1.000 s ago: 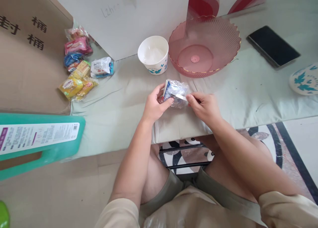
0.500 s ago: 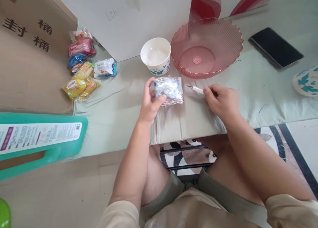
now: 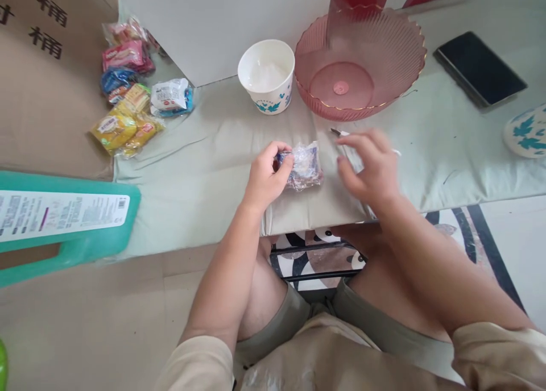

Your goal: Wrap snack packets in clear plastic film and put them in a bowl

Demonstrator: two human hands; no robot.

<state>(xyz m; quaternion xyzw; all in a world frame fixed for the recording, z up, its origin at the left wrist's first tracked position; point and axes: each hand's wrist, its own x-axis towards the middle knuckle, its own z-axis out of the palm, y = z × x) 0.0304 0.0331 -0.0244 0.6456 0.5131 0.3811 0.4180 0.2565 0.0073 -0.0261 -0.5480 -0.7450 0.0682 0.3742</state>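
My left hand (image 3: 269, 172) grips the left edge of a small clear plastic packet (image 3: 305, 166) with blue and reddish contents, thumb on the near side. It is low over the cloth at the table's front. To its right, my right hand (image 3: 371, 166) has its fingers apart, with nothing between them. A white craft knife (image 3: 340, 132) with a dark blade lies on the cloth beyond that hand, which hides its middle. Behind the packet stand a white paper cup (image 3: 268, 90) with a leaf pattern and a pink ribbed bowl (image 3: 341, 104).
Several wrapped snacks (image 3: 128, 121) lie at the left, beside a cardboard box (image 3: 46, 107). A green container (image 3: 98, 232) stands at the front left. A dark phone (image 3: 480, 67) and a leaf-patterned white item (image 3: 529, 130) are at the right. A white box (image 3: 200, 33) stands behind.
My right hand has let go of the craft knife, opened and moved slightly left toward the packet. My left hand has lowered the packet toward the table's front edge.
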